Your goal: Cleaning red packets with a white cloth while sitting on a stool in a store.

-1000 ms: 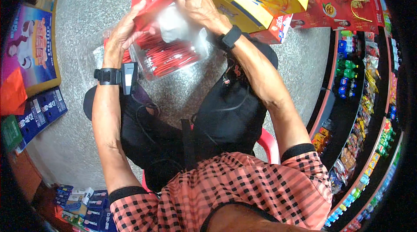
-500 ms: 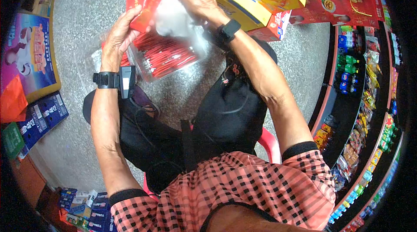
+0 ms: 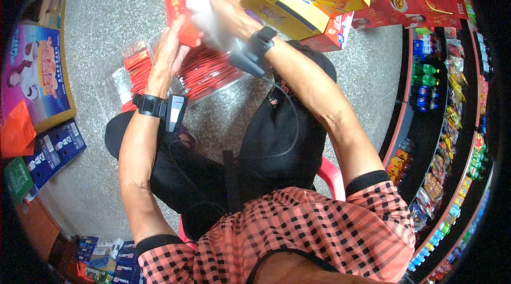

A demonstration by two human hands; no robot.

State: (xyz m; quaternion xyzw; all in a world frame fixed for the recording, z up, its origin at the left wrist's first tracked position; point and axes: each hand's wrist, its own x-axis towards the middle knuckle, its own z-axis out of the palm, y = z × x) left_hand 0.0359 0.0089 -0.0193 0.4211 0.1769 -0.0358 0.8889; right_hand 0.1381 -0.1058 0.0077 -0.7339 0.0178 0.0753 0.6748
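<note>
My left hand (image 3: 173, 44) is closed around a slim red packet (image 3: 174, 4) held upright above the floor. A red piece lower in the same grip is partly covered, so I cannot tell whether it is a second packet. Beside the packet is a crumpled white cloth (image 3: 199, 4), blurred by motion, with my right hand (image 3: 226, 4) closed on its upper end. Beneath my hands sits a clear plastic box of many red packets (image 3: 210, 73). Left of it, a second clear container holds more red packets (image 3: 139, 66).
Yellow cartons (image 3: 287, 12) stand to the right of my hands, next to a red gift bag (image 3: 410, 2). Shelves of bottles and snacks (image 3: 426, 81) curve along the right side. Posters and dark blue cartons (image 3: 56, 148) are on the left. My knees frame the speckled floor (image 3: 101, 28).
My right hand has moved left with the white cloth, which now lies beside the held packet. My left hand has shifted slightly right and down. The second fanned packet no longer shows clearly.
</note>
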